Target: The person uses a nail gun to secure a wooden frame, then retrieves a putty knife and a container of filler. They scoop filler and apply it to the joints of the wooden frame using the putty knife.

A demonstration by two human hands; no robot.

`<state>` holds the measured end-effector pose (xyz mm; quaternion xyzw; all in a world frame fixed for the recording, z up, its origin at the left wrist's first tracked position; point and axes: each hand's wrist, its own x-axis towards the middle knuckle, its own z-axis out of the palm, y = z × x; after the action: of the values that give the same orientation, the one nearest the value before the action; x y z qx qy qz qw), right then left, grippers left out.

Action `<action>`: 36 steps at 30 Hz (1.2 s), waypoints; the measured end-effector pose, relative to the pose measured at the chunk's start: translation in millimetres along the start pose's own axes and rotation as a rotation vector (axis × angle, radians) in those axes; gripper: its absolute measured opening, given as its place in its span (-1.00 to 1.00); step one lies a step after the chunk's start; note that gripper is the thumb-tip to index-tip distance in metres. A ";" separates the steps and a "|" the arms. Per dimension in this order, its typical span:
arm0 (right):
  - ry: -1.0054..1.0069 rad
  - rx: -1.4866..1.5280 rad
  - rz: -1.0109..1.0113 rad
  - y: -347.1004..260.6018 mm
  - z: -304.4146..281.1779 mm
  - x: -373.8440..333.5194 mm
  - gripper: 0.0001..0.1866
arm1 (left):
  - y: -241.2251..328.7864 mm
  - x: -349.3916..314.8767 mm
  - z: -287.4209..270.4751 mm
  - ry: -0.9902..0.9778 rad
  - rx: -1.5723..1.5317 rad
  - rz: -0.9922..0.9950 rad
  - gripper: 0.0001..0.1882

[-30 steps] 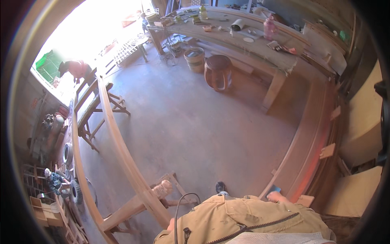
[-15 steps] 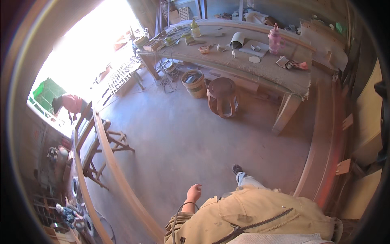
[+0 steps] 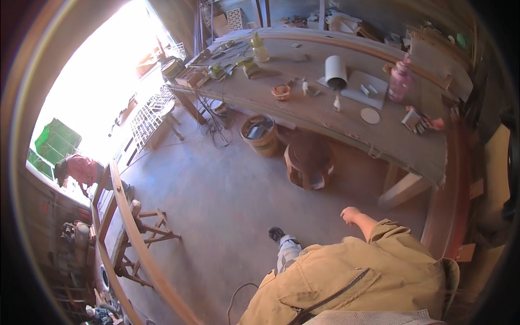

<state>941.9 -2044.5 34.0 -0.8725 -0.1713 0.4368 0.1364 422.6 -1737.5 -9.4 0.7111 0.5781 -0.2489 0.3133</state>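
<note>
Right hand [image 3: 351,215] has swung forward; stool [image 3: 310,153] ahead, leftward.

Your right hand [image 3: 350,215] has free floor [image 3: 216,200] leftward; the stool [image 3: 309,153] obstructs you ahead-left; a table leg [image 3: 405,190] stands ahead-right.

Place: workshop (woodworking, seemingly) | long cluttered workbench [image 3: 401,140] | wooden trestle [image 3: 121,247] | timber rails [image 3: 129,222]
</note>
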 end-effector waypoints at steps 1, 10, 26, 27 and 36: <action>-0.025 -0.007 -0.008 -22.8 -6.4 19.2 -0.71 | 13.1 16.4 -8.6 0.003 -0.013 -0.012 -0.77; -0.235 -0.393 -0.279 -79.7 5.9 229.1 -0.67 | 125.1 194.3 -170.4 0.126 -0.029 0.119 -0.80; -0.023 0.143 -0.268 -427.6 -213.1 372.7 -0.69 | 398.2 422.2 -462.4 0.196 -0.262 0.470 -0.65; -0.002 0.296 -0.224 -460.4 -238.7 371.9 -0.72 | 370.3 436.5 -462.4 0.192 -0.233 0.403 -0.67; 1.046 0.601 0.121 -525.4 -425.2 489.5 -0.68 | 303.8 490.5 -508.9 -0.051 0.114 -0.011 -0.68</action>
<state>1465.4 -1402.4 134.5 -0.9030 0.0992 -0.0138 0.4179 817.4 -1078.6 33.2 0.7181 0.5589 -0.3010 0.2854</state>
